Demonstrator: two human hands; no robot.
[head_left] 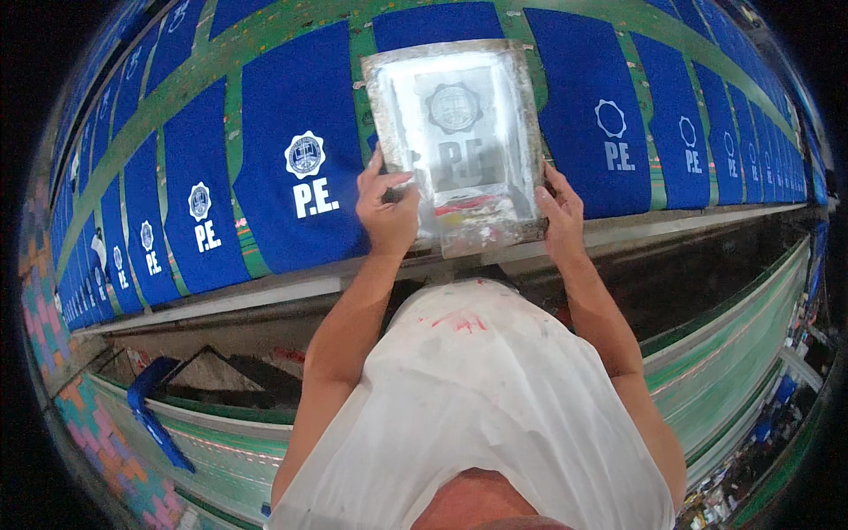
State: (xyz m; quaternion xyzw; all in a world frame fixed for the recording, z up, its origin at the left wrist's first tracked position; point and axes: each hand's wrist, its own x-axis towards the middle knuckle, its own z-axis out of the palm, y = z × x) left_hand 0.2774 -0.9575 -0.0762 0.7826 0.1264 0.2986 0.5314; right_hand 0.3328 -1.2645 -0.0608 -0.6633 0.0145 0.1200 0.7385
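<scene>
Both hands are on a screen-printing frame (524, 97), a pale rectangular screen with a round scalloped emblem and lettering in its mesh. My left hand (389, 212) grips its left edge, the thumb bent across the front. My right hand (563, 210) holds the right edge with the thumb in front and fingers behind. Red and white smears mark the frame's near end. It covers most of one blue fabric piece. The blue piece at left (296, 97) bears a white detailed emblem and letters; the blue piece at right (587, 106) shows only an emblem outline with letters.
Rows of similar blue pieces lie along a long green table (252, 238), curving away on both sides. Its pale front edge (238, 305) runs before me. Behind me is another long green surface (707, 371). A blue strip (146, 402) hangs over its left end.
</scene>
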